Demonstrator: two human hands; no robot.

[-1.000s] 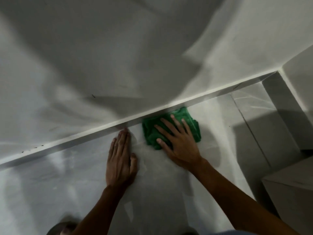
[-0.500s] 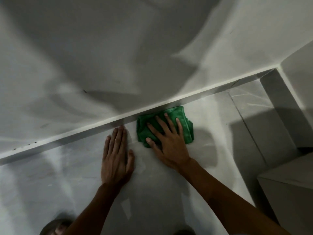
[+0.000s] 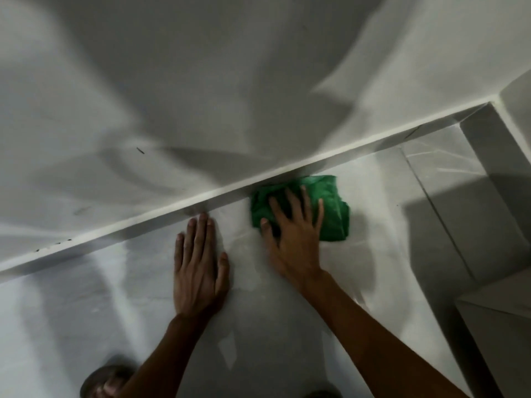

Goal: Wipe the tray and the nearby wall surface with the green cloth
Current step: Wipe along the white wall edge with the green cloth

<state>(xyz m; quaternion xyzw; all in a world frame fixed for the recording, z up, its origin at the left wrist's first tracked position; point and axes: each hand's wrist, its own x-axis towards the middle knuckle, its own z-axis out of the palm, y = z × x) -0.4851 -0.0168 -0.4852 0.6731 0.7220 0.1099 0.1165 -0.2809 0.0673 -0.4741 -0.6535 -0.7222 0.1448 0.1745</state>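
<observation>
The green cloth (image 3: 333,214) lies crumpled on the white glossy flat surface (image 3: 86,311), pushed against the foot of the white wall (image 3: 230,81). My right hand (image 3: 293,239) presses down on the cloth with its fingers spread, covering the cloth's left half. To the left, my left hand (image 3: 198,268) rests flat on the surface, palm down and holding nothing. Its fingertips almost touch the pale ledge (image 3: 115,234) along the wall's base. I cannot make out a tray as a separate object.
A side wall (image 3: 494,168) closes the corner at the right. A white box-like block (image 3: 500,326) stands at the lower right. A foot (image 3: 103,383) shows at the bottom left. A dark seam (image 3: 439,219) crosses the floor right of the cloth.
My right hand has slid the cloth a little to the right along the foot of the wall, away from my left hand. My left hand has stayed planted.
</observation>
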